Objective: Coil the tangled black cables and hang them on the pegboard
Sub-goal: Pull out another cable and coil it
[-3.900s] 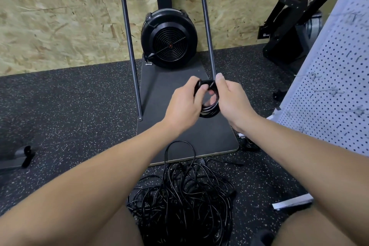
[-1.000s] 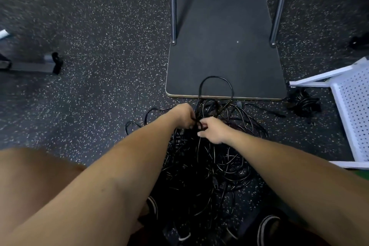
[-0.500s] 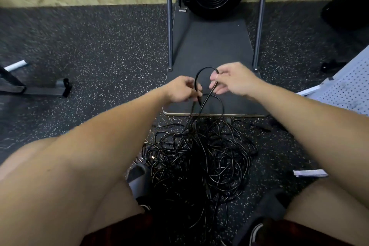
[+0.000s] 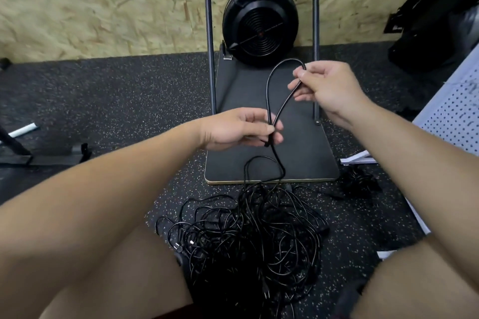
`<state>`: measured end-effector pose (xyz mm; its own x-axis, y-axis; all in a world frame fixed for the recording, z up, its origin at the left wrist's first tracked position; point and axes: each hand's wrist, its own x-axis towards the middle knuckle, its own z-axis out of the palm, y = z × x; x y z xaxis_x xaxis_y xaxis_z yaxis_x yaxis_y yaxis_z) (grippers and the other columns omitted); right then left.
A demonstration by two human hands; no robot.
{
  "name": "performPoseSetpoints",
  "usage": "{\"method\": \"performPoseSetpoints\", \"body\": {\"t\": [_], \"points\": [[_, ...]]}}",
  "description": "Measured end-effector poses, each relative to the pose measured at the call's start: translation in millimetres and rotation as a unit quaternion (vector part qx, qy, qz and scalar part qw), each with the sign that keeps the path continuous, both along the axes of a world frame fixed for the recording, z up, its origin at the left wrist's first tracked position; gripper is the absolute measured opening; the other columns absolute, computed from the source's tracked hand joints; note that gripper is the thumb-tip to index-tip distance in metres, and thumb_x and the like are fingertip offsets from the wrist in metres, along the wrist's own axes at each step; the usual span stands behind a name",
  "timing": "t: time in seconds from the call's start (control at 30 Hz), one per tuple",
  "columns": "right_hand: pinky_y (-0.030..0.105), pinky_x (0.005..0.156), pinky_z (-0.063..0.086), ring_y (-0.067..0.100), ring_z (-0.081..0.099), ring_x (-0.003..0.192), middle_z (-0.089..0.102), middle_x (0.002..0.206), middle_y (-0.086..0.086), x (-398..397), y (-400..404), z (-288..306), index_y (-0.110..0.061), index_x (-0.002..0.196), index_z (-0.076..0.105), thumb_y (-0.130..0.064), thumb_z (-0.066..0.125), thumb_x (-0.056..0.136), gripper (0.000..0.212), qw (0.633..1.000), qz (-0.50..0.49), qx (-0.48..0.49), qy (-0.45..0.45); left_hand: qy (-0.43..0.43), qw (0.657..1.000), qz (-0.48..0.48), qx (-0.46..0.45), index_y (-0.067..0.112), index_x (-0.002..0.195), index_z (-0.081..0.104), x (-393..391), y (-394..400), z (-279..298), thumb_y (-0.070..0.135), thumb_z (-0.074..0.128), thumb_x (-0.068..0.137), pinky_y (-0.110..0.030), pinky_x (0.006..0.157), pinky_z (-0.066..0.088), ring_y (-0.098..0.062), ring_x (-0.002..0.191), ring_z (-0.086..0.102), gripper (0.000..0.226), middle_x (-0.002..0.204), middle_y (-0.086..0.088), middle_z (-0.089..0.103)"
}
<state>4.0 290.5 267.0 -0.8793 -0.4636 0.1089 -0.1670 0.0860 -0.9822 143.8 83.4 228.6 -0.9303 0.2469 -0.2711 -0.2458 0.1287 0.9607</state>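
The speckled rubber floor (image 4: 103, 101) fills most of the view, meeting a chipboard wall (image 4: 103, 2) at the back. A black base plate (image 4: 305, 142) lies on the floor with 2 upright poles (image 4: 209, 33) cut off by the top edge and a round black fan housing (image 4: 260, 26) at its far end. At the far right a white pegboard (image 4: 451, 122) leans in, mostly out of frame; dark equipment (image 4: 435, 21) behind it is blurred and hard to make out. Between the person's bare legs, the tangled cables (image 4: 248, 235) sit in a heap on the floor, their lower part hidden by the thighs. A smaller dark bundle (image 4: 359, 184) lies just right of the plate; what it is cannot be told. One cable (image 4: 272, 80) rises from the heap into a loop. The left hand (image 4: 233, 127) pinches its crossing point between thumb and fingers, and the right hand (image 4: 329, 85) pinches the top of the loop, fingers curled.
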Motion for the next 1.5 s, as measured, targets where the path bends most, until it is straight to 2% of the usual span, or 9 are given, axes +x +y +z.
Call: {"method": "performPoseSetpoints", "body": {"t": [0.2, 0.37, 0.57, 0.7, 0.8, 0.97, 1.2, 1.4, 1.5], "points": [[0.042, 0.096, 0.065, 0.028, 0.082, 0.102, 0.083, 0.108, 0.018, -10, 0, -12, 0.000, 0.121, 0.072, -0.025, 0.063, 0.112, 0.027, 0.991, 0.055, 0.010, -0.121, 0.030, 0.996, 0.077, 0.039, 0.014, 0.120, 0.067, -12, 3, -3, 0.014, 0.063, 0.111, -0.040, 0.100, 0.061, -0.024, 0.109, 0.074, 0.010, 0.115, -0.012, 0.078], [0.038, 0.111, 0.056, 0.013, 0.073, 0.124, 0.081, 0.122, -0.006, -4, 0, -41, -0.023, 0.128, 0.075, -0.006, 0.074, 0.100, 0.033, 0.927, 0.247, 0.274, -0.063, 0.080, 0.972, 0.212, 0.065, 0.016, 0.122, 0.065, -30, -5, 8, 0.020, 0.066, 0.110, -0.038, 0.096, 0.062, -0.007, 0.085, 0.074, 0.013, 0.121, -0.008, 0.080], [0.043, 0.107, 0.061, 0.027, 0.075, 0.120, 0.083, 0.114, 0.004, 6, -16, -64, -0.012, 0.118, 0.078, -0.016, 0.072, 0.106, 0.014, 0.926, 0.256, 0.273, -0.054, 0.069, 0.960, 0.263, 0.069, 0.022, 0.099, 0.060, -44, -25, 1, 0.028, 0.068, 0.109, -0.029, 0.081, 0.059, -0.010, 0.083, 0.069, 0.014, 0.121, -0.008, 0.081], [0.041, 0.087, 0.069, 0.033, 0.082, 0.095, 0.082, 0.102, 0.019, -4, -17, -40, 0.009, 0.113, 0.072, -0.007, 0.062, 0.111, 0.019, 0.969, 0.163, 0.179, -0.048, 0.054, 0.957, 0.282, 0.031, 0.015, 0.116, 0.063, -48, -32, -7, 0.017, 0.058, 0.111, -0.029, 0.073, 0.054, -0.023, 0.089, 0.079, 0.007, 0.106, -0.011, 0.083], [0.032, 0.070, 0.066, 0.022, 0.078, 0.077, 0.078, 0.091, 0.017, -14, -18, -10, 0.003, 0.111, 0.071, -0.007, 0.057, 0.112, 0.017, 0.997, 0.053, 0.020, -0.050, 0.059, 0.974, 0.214, -0.051, 0.008, 0.115, 0.073, -46, -36, -19, 0.013, 0.061, 0.104, -0.031, 0.065, 0.038, -0.018, 0.065, 0.052, 0.017, 0.073, -0.002, 0.063], [0.025, 0.065, 0.055, 0.017, 0.071, 0.074, 0.070, 0.084, 0.007, -26, -19, 12, -0.001, 0.115, 0.070, -0.009, 0.054, 0.114, 0.018, 0.988, 0.003, -0.120, -0.099, 0.033, 0.993, 0.107, -0.042, 0.019, 0.128, 0.078, -36, -22, -28, 0.011, 0.076, 0.100, -0.032, 0.069, 0.037, -0.016, 0.069, 0.041, 0.030, 0.073, 0.004, 0.049], [0.028, 0.077, 0.061, 0.023, 0.077, 0.088, 0.078, 0.096, 0.013, -24, -25, 12, 0.007, 0.123, 0.069, -0.010, 0.055, 0.114, 0.024, 0.968, 0.009, -0.195, -0.160, 0.086, 0.958, 0.119, -0.245, 0.006, 0.086, 0.064, -38, -14, -37, 0.036, 0.080, 0.099, -0.036, 0.063, 0.043, -0.021, 0.066, 0.043, 0.036, 0.071, -0.001, 0.050], [0.031, 0.056, 0.052, 0.022, 0.066, 0.069, 0.074, 0.080, 0.008, -12, -19, -11, -0.005, 0.101, 0.080, -0.009, 0.069, 0.102, 0.012, 0.994, 0.037, 0.103, -0.029, 0.103, 0.953, 0.260, -0.116, 0.004, 0.089, 0.070, -50, -12, -4, 0.029, 0.069, 0.108, -0.025, 0.051, 0.034, -0.014, 0.056, 0.049, 0.031, 0.068, -0.001, 0.061], [0.032, 0.056, 0.053, 0.020, 0.064, 0.065, 0.076, 0.082, 0.015, -1, -20, -28, -0.012, 0.117, 0.073, 0.001, 0.064, 0.095, 0.027, 0.960, 0.140, 0.241, -0.032, 0.088, 0.956, 0.278, -0.032, 0.011, 0.094, 0.067, -55, -5, 1, 0.033, 0.064, 0.110, -0.025, 0.050, 0.027, -0.012, 0.054, 0.042, 0.027, 0.068, 0.001, 0.056]]}}
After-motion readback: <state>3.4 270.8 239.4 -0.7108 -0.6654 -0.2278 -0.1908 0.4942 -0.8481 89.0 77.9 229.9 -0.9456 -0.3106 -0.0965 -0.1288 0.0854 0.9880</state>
